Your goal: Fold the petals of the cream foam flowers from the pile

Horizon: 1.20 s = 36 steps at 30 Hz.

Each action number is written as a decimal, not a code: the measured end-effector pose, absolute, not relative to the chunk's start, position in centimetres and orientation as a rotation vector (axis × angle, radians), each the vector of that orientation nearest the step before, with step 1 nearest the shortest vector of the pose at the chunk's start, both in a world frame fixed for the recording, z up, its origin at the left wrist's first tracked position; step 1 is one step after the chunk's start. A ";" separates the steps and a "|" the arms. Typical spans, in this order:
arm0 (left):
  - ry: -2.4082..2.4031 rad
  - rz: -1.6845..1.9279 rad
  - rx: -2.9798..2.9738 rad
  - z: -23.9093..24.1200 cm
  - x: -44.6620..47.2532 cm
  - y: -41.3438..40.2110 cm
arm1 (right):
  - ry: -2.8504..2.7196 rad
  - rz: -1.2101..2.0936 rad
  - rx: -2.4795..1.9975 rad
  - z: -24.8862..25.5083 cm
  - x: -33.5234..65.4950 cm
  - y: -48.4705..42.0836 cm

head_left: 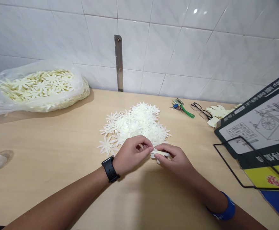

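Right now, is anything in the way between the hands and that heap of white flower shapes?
Nothing visible is. The heap lies just beyond the left hand and the right hand, which holds some white pieces. The keys and glasses lie farther right, off that path.

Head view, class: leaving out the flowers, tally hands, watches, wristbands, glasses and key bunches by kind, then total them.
Hands: 2 (left hand, right hand)
Watch: 1
Wristband: 1
Glasses: 1 pair
Key bunch: 1
Total: 6
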State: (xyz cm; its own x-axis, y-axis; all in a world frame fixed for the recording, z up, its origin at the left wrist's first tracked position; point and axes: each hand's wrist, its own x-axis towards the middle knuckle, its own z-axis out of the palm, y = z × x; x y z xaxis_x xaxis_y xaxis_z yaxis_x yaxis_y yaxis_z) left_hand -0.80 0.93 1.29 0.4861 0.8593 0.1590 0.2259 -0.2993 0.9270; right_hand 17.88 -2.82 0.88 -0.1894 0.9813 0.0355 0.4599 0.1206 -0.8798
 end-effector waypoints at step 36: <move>0.742 0.851 1.399 1.2 -0.6 0.9 | -1.279 1.486 -1.071 -1.0 19.0 -2.2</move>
State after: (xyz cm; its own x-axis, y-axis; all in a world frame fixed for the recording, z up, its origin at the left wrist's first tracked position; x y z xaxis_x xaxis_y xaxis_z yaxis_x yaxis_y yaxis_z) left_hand -0.64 0.86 1.19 0.5171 0.8545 0.0492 -0.0681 -0.0162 0.9975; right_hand 19.03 -2.24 -1.00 -0.2449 0.9674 -0.0640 -0.0806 -0.0861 -0.9930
